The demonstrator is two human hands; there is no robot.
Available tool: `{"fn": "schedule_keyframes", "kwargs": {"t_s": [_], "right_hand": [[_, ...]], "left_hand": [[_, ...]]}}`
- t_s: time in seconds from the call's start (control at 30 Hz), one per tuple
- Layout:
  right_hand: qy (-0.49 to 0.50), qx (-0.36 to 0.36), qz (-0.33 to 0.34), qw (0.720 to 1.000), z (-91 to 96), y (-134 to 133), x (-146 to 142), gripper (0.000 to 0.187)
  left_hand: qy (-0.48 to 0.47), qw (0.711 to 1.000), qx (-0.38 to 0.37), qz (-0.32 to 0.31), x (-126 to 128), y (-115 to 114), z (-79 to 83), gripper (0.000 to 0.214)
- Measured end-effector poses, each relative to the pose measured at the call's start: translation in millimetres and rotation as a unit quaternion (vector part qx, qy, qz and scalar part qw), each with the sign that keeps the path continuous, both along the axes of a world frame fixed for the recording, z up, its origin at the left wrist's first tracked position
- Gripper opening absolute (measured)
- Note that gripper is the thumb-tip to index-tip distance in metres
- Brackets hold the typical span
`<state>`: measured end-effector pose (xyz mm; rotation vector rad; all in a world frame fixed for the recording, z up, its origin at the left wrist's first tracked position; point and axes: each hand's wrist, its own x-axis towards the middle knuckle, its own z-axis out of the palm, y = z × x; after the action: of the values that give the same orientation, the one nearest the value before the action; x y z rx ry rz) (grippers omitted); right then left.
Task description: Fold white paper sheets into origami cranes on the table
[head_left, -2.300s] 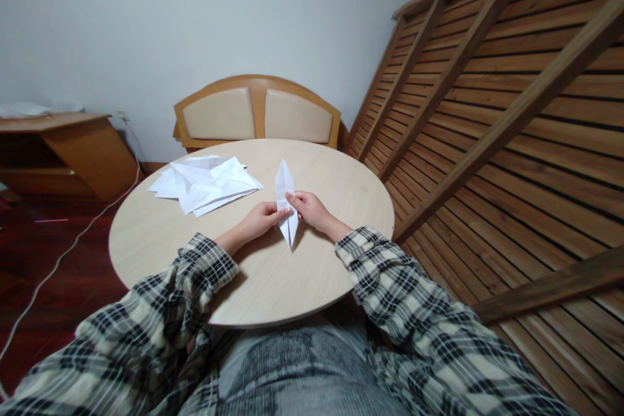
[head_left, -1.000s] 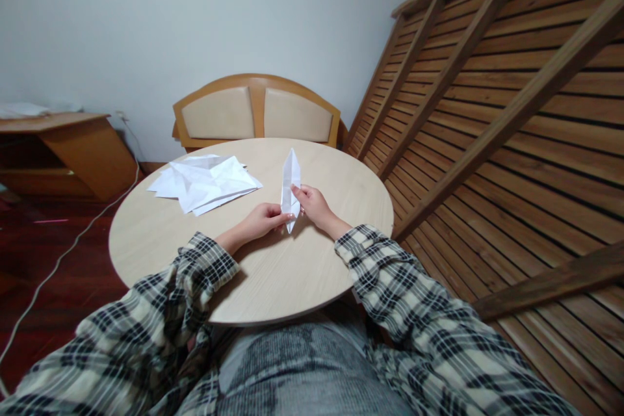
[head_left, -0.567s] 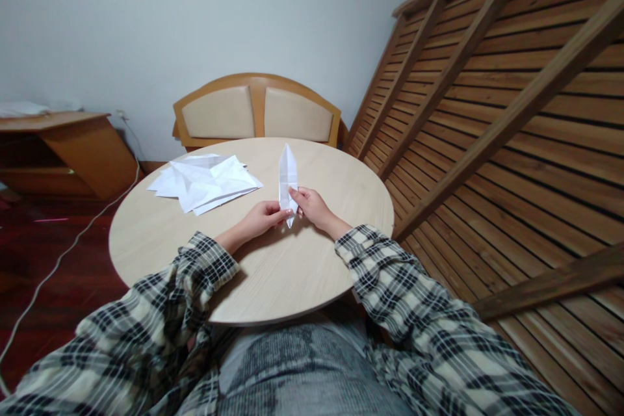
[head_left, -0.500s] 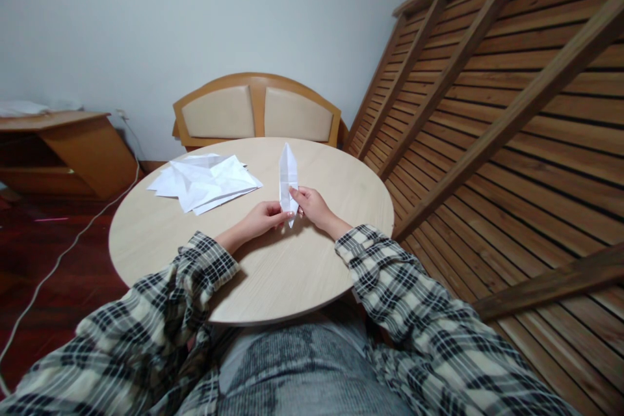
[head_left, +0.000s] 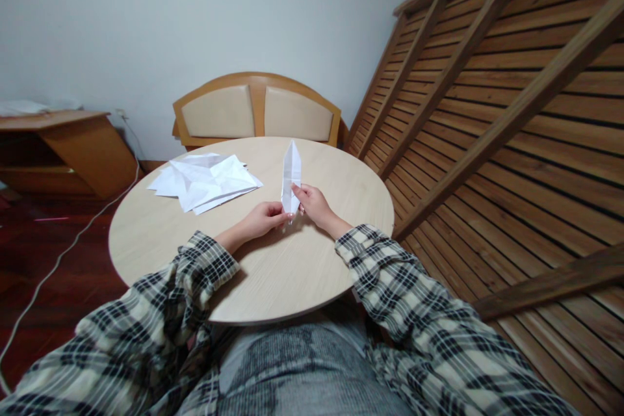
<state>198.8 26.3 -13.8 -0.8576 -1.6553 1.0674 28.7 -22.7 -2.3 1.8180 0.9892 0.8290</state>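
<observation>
A narrow piece of folded white paper (head_left: 292,166), pointed at its far end, stands out from between my two hands above the table. My left hand (head_left: 266,217) pinches its lower left edge between thumb and fingers. On the other side my right hand (head_left: 314,207) grips it, the thumb lying across its front face and the fingers behind. The paper's near tip shows just below my left thumb. What the fingers do behind the paper is hidden.
The round pale wooden table (head_left: 287,286) carries several creased white sheets (head_left: 205,181) at its left. Beyond it stands a padded headboard (head_left: 297,114). Slatted wood (head_left: 487,143) leans along the right. A cabinet (head_left: 88,149) and a white cable (head_left: 53,266) are on the left.
The folded paper has tipped slightly to the right, and its near tip now sticks out less below my left thumb. Both hands keep their hold, almost in the same place.
</observation>
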Motion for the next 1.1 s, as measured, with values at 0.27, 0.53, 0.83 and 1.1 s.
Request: {"fn": "schedule_keyframes", "kwargs": {"t_s": [0.27,0.53,0.83,1.1], "right_hand": [[-0.019,0.0,0.015,1.0,0.1,-0.1,0.5,0.054],[-0.034,-0.019,0.108,0.993,1.9,-4.5,-0.5,0.043],[-0.072,-0.044,0.162,0.983,-3.2,-6.3,-0.5,0.039],[-0.102,-0.053,0.181,0.977,-2.3,-9.1,0.9,0.04]], "left_hand": [[0.004,0.999,0.024,0.027,-1.0,2.4,0.8,0.034],[-0.071,0.992,0.062,0.089,-2.9,7.7,1.6,0.04],[-0.065,0.977,0.126,0.159,-5.0,9.7,3.8,0.037],[-0.119,0.982,0.063,0.131,-3.6,12.4,-1.1,0.024]]}}
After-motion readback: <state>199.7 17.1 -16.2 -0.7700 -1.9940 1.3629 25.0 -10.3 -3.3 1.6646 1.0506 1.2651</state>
